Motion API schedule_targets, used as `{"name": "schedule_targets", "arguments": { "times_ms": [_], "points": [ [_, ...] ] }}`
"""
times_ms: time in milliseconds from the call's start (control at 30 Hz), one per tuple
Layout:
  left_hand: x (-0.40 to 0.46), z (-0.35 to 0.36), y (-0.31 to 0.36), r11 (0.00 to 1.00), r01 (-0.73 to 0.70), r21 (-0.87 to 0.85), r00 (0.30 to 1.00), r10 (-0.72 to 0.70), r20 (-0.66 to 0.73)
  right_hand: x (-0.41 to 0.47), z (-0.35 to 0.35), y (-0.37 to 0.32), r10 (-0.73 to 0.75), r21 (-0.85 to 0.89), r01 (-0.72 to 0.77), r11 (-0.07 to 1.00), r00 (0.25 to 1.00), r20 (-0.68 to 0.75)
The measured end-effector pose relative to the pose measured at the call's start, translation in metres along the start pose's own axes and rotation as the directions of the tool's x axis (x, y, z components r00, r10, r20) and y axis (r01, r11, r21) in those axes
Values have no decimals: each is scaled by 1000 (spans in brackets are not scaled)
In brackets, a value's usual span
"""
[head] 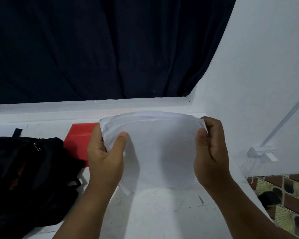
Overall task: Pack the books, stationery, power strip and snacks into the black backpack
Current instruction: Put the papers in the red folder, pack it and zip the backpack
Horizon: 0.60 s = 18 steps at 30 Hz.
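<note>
I hold a stack of white paper sheets (159, 149) upright above the white table, bowed outward. My left hand (105, 156) grips its left edge with the thumb on the front. My right hand (211, 152) pinches the right edge. The black backpack (29, 178) lies on the table at the left, beside my left forearm. A red book or folder (78, 140) lies flat behind the backpack, partly hidden by my left hand and the sheets.
The white table (154, 213) ends at a white ledge (76, 107) under a dark blue curtain (93, 49). A white wall (257, 66) rises on the right, with a clear plastic bracket (261, 152). Patterned floor tiles (286, 204) show at the lower right.
</note>
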<state>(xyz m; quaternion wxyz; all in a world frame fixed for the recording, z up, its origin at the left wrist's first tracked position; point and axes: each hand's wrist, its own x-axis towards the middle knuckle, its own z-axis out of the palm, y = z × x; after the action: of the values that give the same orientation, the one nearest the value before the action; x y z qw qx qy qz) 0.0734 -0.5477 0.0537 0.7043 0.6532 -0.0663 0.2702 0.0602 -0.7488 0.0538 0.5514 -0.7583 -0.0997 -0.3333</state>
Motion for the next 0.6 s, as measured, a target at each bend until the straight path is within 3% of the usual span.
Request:
{"name": "schedule_targets", "arguments": {
  "times_ms": [233, 367, 433, 600],
  "points": [
    [-4, 5, -5, 1000, -19, -1, 1000, 19, 15, 0, 9, 5, -61, -15, 60, 998, 990, -129],
    [-5, 3, -16, 997, 67, 37, 998, -67, 17, -2, 7, 14, -25, 22, 25, 999, 1000, -11],
    [-6, 3, -21, 993, 88, 76, 996, -87, -9, -8, 7, 23, 27, -44, -24, 999, 998, 53],
    [-10, 7, -17, 986, -27, 162, 1000, 28, -9, -15, 7, 26, 35, -93, -35, 995, 999, -6]
  ]
}}
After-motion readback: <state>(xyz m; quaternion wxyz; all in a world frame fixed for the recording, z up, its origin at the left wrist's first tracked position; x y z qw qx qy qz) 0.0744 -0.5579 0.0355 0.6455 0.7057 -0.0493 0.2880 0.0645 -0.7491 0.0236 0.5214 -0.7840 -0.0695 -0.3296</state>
